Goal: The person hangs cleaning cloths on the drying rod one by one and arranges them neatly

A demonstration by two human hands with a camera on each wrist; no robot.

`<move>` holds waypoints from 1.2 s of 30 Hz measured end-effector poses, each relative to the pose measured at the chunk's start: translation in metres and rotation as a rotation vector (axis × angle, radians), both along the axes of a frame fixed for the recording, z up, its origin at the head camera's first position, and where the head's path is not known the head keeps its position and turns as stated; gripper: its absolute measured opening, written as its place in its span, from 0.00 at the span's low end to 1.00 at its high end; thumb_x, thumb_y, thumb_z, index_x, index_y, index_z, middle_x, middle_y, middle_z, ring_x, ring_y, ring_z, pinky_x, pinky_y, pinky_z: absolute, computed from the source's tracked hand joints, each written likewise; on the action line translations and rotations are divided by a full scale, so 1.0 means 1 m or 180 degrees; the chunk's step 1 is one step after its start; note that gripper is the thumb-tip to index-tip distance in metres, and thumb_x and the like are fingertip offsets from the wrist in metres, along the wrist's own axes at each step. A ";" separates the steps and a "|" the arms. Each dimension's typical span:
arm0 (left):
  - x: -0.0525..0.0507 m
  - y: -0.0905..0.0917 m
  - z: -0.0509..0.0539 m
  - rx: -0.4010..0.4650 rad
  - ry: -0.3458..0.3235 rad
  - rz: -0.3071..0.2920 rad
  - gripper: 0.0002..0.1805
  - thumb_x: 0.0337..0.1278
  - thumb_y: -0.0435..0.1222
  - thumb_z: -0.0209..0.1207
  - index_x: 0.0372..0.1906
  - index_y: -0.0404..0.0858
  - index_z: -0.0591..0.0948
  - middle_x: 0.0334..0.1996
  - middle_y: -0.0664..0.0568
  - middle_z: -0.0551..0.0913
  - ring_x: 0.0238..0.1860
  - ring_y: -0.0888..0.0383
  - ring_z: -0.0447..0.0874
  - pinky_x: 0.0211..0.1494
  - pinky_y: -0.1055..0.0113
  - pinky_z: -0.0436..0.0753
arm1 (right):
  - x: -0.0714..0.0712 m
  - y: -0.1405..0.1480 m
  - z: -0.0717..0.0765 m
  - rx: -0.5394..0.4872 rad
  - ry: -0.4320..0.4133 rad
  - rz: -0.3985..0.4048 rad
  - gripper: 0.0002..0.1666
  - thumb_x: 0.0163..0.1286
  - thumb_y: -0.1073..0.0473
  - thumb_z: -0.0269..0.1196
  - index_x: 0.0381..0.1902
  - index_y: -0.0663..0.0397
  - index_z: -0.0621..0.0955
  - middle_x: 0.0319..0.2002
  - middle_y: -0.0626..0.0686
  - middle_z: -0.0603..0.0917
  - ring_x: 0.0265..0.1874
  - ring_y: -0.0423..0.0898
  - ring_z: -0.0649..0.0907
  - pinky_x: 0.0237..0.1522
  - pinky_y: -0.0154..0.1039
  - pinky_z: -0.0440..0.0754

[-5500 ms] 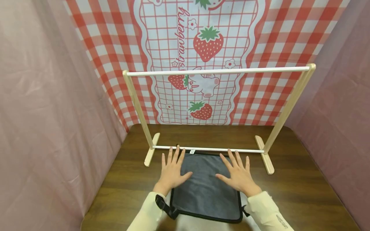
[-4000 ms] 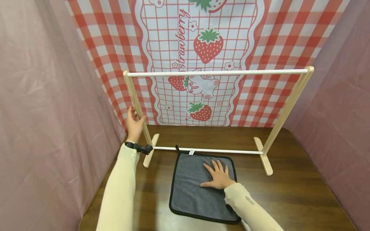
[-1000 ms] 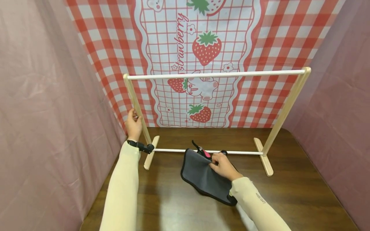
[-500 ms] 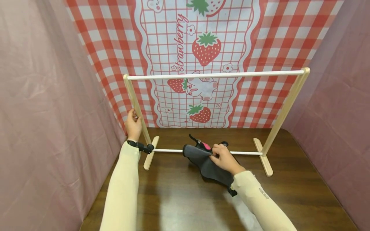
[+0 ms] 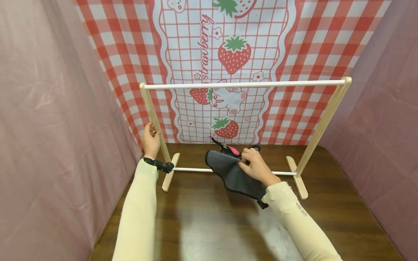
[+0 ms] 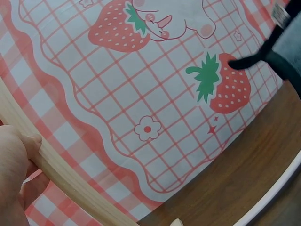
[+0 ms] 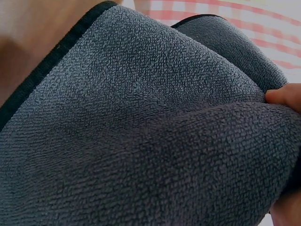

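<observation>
A grey towel [image 5: 230, 174] with black edging hangs in folds above the table, pinched near its middle by my right hand [image 5: 257, 167]. A black loop [image 5: 217, 142] and a pink patch [image 5: 233, 150] show at its far side. Up close in the right wrist view, the grey weave [image 7: 136, 89] bunches toward the thumb. My left hand [image 5: 151, 142] grips the left post of the wooden drying rack [image 5: 151, 107]; the left wrist view has the thumb on the post [image 6: 66, 184]. Part of the rack's lower white rod is hidden behind the towel.
The rack's upper white rod [image 5: 245, 85] spans between two posts. Its wooden feet [image 5: 297, 177] stand on the brown table [image 5: 202, 224]. Behind hangs a checked strawberry cloth [image 5: 294, 47]; pink curtains [image 5: 49, 127] enclose both sides.
Both hands lay spread on the flat towel at first. My left hand has since moved to the left post. My right hand has gathered the towel and raised it off the table.
</observation>
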State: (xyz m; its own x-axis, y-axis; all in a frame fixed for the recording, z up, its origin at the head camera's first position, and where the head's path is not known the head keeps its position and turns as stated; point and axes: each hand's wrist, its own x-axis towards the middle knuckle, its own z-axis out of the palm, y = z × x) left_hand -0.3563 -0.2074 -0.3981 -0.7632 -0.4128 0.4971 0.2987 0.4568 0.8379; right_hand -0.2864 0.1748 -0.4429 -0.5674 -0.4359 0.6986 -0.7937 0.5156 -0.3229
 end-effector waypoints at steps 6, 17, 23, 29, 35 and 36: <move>0.003 -0.001 0.002 -0.0010 -0.0028 -0.0025 0.23 0.60 0.20 0.58 0.62 0.26 0.74 0.50 0.28 0.79 0.51 0.35 0.80 0.56 0.45 0.79 | -0.007 -0.002 0.020 -0.0009 0.0130 0.0033 0.26 0.52 0.76 0.70 0.17 0.52 0.64 0.23 0.47 0.64 0.25 0.45 0.62 0.33 0.42 0.59; 0.003 0.000 0.002 -0.0020 -0.0065 -0.0003 0.23 0.61 0.20 0.59 0.62 0.27 0.74 0.50 0.29 0.80 0.51 0.36 0.81 0.57 0.47 0.79 | -0.014 0.000 0.051 -0.0022 0.0478 0.0081 0.23 0.50 0.77 0.69 0.18 0.55 0.66 0.22 0.51 0.67 0.24 0.49 0.65 0.31 0.45 0.62; 0.002 0.000 0.001 -0.0031 -0.0059 0.0009 0.23 0.61 0.20 0.58 0.61 0.26 0.74 0.50 0.29 0.79 0.51 0.35 0.81 0.56 0.46 0.79 | -0.018 0.003 0.067 -0.0028 0.0551 0.0062 0.23 0.50 0.78 0.68 0.18 0.55 0.66 0.23 0.52 0.68 0.25 0.50 0.65 0.32 0.46 0.61; 0.000 0.000 0.000 -0.0042 0.0024 0.0020 0.22 0.59 0.20 0.59 0.59 0.26 0.75 0.49 0.29 0.80 0.49 0.35 0.82 0.55 0.46 0.80 | -0.021 0.003 0.087 -0.0094 0.0672 0.0117 0.22 0.51 0.78 0.67 0.18 0.56 0.66 0.23 0.53 0.68 0.26 0.52 0.65 0.33 0.46 0.59; -0.002 0.000 -0.001 -0.0048 0.0028 0.0009 0.22 0.59 0.20 0.59 0.60 0.26 0.74 0.49 0.28 0.80 0.50 0.35 0.81 0.56 0.47 0.80 | -0.021 0.001 0.112 -0.0141 0.0776 0.0174 0.21 0.53 0.77 0.66 0.18 0.57 0.66 0.24 0.54 0.69 0.26 0.54 0.65 0.33 0.45 0.59; -0.002 0.000 -0.001 -0.0046 0.0026 0.0008 0.22 0.59 0.20 0.59 0.60 0.26 0.74 0.49 0.28 0.80 0.50 0.35 0.81 0.57 0.47 0.80 | -0.021 0.000 0.116 -0.0156 0.0801 0.0199 0.20 0.53 0.77 0.66 0.19 0.58 0.66 0.24 0.55 0.69 0.26 0.54 0.65 0.33 0.45 0.59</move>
State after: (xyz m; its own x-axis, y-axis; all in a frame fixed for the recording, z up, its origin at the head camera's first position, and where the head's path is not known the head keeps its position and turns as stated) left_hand -0.3581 -0.2075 -0.3993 -0.7581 -0.4074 0.5093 0.3044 0.4696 0.8288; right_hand -0.3070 0.1748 -0.3264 -0.3461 -0.4268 0.8355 -0.8820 0.4516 -0.1346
